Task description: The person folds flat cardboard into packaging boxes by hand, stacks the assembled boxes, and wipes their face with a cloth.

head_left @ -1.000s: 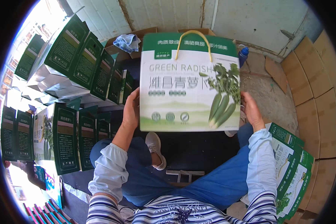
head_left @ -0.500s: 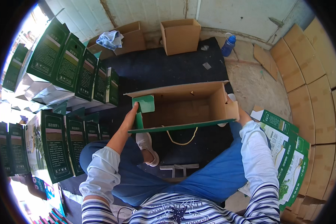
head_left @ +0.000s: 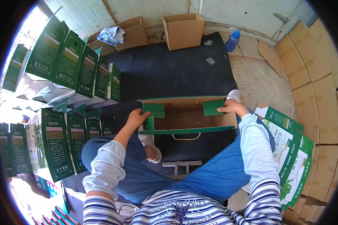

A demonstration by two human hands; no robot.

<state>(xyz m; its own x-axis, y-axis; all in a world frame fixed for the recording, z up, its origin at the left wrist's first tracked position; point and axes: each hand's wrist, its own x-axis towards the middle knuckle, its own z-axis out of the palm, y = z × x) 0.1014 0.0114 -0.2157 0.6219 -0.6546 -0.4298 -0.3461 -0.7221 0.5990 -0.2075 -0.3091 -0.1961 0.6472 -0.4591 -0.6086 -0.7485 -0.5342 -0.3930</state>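
Observation:
An open-topped green cardboard carton, brown inside, sits between my knees. From its near side hangs a cream rope handle. My left hand grips the left end, its thumb by a green flap that is folded inward. On the opposite end, my right hand has its fingers closed on a second inward-folded green flap. Both far-side edges stand upright. The carton's underside is hidden.
Green printed cartons stand in rows at the left. Flattened green cartons lie at my right, before stacked brown boxes. Farther off are an open brown box, a cloth and a blue bottle. Dark matting covers the floor.
The carton has come lower and its right-end flap is now folded inward. My right hand has moved from the outer end onto that flap; my left hand remains at the left end.

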